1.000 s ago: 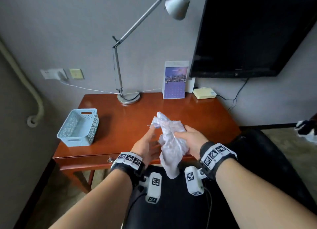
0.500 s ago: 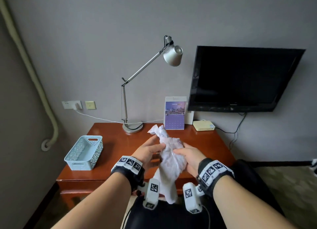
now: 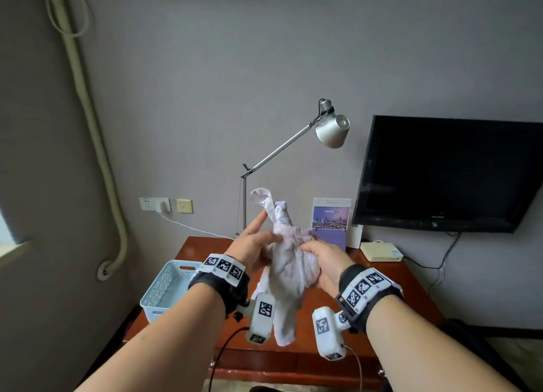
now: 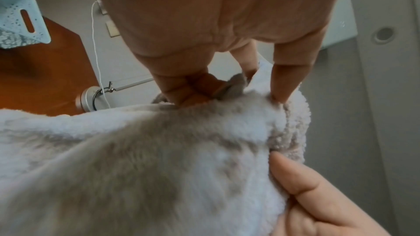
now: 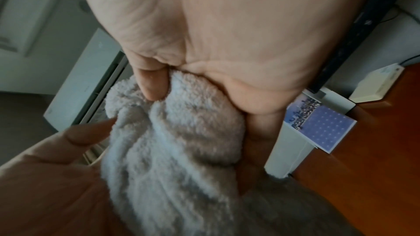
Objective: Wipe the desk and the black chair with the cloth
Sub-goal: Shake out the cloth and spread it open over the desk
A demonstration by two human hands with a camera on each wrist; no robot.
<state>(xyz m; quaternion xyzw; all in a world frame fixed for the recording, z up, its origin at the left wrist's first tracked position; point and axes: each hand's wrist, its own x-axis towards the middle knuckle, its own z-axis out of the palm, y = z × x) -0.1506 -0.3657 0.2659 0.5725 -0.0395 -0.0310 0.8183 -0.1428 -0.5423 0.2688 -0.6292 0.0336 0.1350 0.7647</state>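
Note:
A fluffy whitish cloth [image 3: 291, 265] hangs bunched in the air above the red-brown wooden desk [image 3: 411, 297]. My left hand [image 3: 258, 240] holds its left side, index finger stretched up along a raised corner. In the left wrist view the other fingers [image 4: 181, 92] curl and pinch the cloth [image 4: 159, 159]. My right hand [image 3: 318, 255] grips the right side, and the right wrist view shows its fingers dug into the cloth [image 5: 172, 141]. Only a dark edge of the black chair [image 3: 467, 338] shows at lower right.
On the desk stand a pale blue basket [image 3: 167, 288] at the left edge, a silver desk lamp [image 3: 332, 130], a calendar [image 3: 330, 218] and a cream box [image 3: 380, 252] at the back. A black TV [image 3: 446, 171] hangs on the wall, a pipe [image 3: 97, 144] runs down at left.
Both hands have lifted the cloth higher and the view has tilted up to the wall. The chair has almost left the picture. My left index finger now stretches up along the cloth.

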